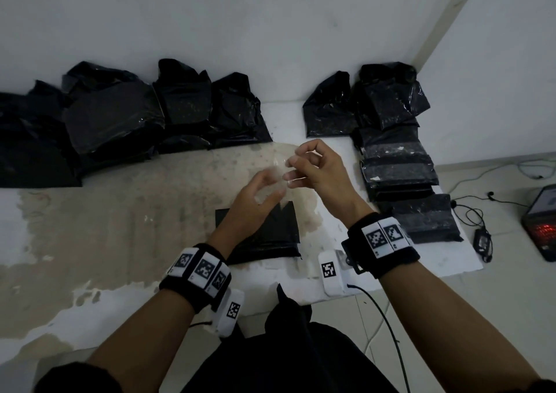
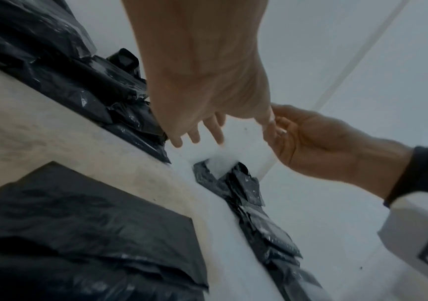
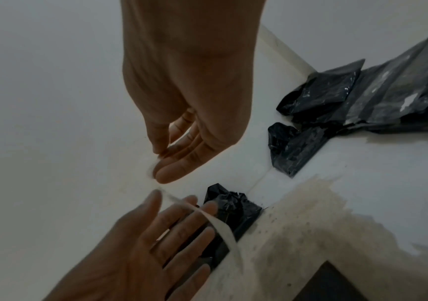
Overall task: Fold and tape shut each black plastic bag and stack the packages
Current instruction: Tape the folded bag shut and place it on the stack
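We hold the tape (image 3: 223, 228) pinched in our right hand (image 1: 323, 168), left hand (image 1: 255, 200) spread beneath, above the folded bag (image 1: 270, 236) near the worktop's (image 1: 105, 212) front edge, ready to seal it.

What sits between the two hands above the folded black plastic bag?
A strip of clear tape spans from the right hand to the left hand, clearest in the right wrist view; the folded black plastic bag lies below.

The black bags (image 1: 114, 113) heaped along the wall are thin, crinkled plastic with a glossy sheen, and the folded bag (image 1: 264, 236) looks duller. The tape strip (image 3: 223, 228) is clear, shiny film. The table (image 1: 105, 221) looks matt, its white coating worn to rough beige patches.
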Demonstrator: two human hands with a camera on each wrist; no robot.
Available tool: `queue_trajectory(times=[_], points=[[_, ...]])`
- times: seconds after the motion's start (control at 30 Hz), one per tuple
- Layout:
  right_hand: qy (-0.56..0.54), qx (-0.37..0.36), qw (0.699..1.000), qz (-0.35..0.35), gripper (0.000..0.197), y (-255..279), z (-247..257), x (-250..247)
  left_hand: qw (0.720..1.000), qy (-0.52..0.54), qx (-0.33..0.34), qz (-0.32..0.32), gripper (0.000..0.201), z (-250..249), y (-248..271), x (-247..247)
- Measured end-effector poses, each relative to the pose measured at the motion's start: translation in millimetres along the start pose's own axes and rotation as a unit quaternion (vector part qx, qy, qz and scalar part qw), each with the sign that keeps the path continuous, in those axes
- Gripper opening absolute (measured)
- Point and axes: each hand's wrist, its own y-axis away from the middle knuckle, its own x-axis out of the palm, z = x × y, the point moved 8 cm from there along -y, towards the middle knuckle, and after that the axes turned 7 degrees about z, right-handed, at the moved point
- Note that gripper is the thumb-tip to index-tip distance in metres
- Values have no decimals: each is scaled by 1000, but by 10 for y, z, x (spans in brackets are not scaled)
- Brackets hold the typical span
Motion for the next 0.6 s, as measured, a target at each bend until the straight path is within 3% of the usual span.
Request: queue_trajectory(times=[0.07,0.1,0.23,0.4,0.6], points=[[-14,7,1000,-16,17,-19,-29,19,1000,4,0,-1,11,-9,-17,-79],[-16,10,999,-27,21,-25,-55,8,1000,9,0,-1,4,5,4,-121],[-15,59,997,-55,37,-10,-292,-78,999,11,-42,-2,10,180,170,-292],[-12,172,985,-34,8,149,-780,-60,986,95,-133,24,15,480,403,-382],[1,236,968,-85,7,374,-1262,-137,972,74,-220,41,11,847,629,-464]])
